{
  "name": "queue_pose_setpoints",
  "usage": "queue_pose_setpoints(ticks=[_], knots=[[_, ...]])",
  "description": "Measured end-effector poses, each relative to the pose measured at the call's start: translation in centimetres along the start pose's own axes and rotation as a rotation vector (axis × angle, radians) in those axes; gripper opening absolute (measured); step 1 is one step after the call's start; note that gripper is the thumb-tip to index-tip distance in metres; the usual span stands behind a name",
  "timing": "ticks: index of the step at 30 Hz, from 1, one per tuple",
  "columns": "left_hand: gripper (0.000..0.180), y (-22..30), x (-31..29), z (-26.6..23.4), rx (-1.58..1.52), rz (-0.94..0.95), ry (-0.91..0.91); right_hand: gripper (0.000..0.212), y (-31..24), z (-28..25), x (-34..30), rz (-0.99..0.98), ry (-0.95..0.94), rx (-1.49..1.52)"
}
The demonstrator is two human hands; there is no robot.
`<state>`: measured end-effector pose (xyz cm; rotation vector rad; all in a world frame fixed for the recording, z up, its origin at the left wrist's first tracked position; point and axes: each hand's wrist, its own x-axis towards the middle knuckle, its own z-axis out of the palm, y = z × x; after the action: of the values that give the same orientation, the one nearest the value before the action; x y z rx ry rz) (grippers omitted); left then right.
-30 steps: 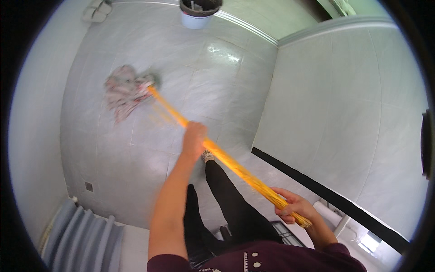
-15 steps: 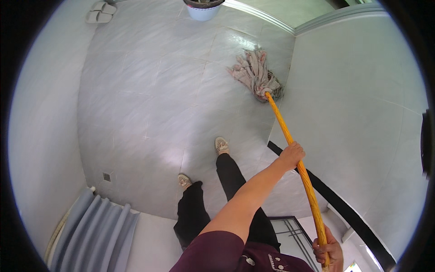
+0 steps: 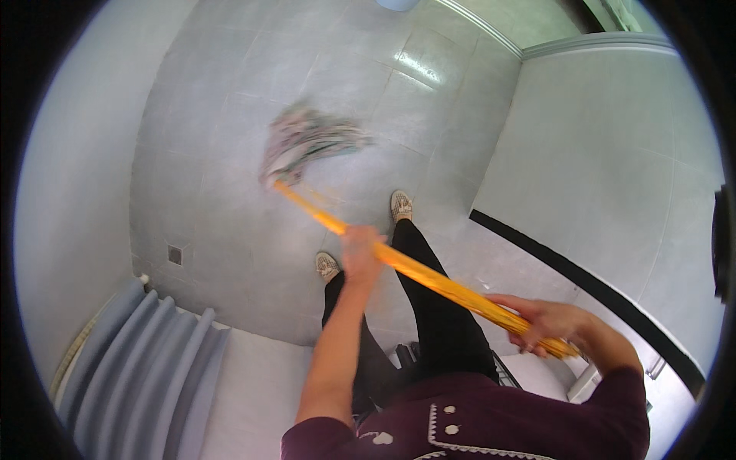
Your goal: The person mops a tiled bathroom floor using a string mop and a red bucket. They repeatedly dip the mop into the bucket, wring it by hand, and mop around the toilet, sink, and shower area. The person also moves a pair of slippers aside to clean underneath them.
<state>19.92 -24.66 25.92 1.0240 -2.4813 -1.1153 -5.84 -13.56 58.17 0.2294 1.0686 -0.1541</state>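
A string mop with a ragged grey-pink cloth head [image 3: 310,142] lies against the tiled floor, its strands smeared by motion and trailing to the right. Its yellow wooden handle [image 3: 441,284] slants from the head toward the lower right. Partway down the shaft, my left hand [image 3: 362,249] wraps round it, slightly blurred. My right hand [image 3: 546,326] grips the top end near my right side, its thumb and forefinger stretched along the wood. Both my shoes stand on the floor just beyond my left hand.
Grey tiles [image 3: 222,153] carry a small square drain [image 3: 175,254] at the left. Blue-grey curtain folds [image 3: 146,368] hang at the lower left. A grey wall panel with a black bottom edge [image 3: 583,299] bounds the right; a metal door track [image 3: 483,27] crosses the far side.
The mop head has swept left and nearer, from beside the right wall to the middle-left floor. My left hand went left with the shaft; my right hand rose. The slippers have left view.
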Motion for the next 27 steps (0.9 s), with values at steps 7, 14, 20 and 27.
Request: queue_pose_setpoints(ticks=[7,14,20,27], knots=[[0.040,-21.7,-23.4,-7.1,0.182,-0.378,0.183,0.103,-3.3,11.8,19.3,-0.056,-0.387,-0.358],[0.036,-23.8,-34.5,-11.3,-0.208,-0.779,0.135,0.052,-1.1,20.4,27.9,-0.204,-0.383,-0.487],[0.023,-18.3,-29.2,-7.4,0.099,-0.627,0.175,0.067,0.8,14.2,23.7,-0.240,-0.333,-0.389],[0.023,-8.4,-12.4,-0.3,0.217,-0.153,0.155,0.093,8.5,0.4,11.6,-0.378,-0.190,0.003]])
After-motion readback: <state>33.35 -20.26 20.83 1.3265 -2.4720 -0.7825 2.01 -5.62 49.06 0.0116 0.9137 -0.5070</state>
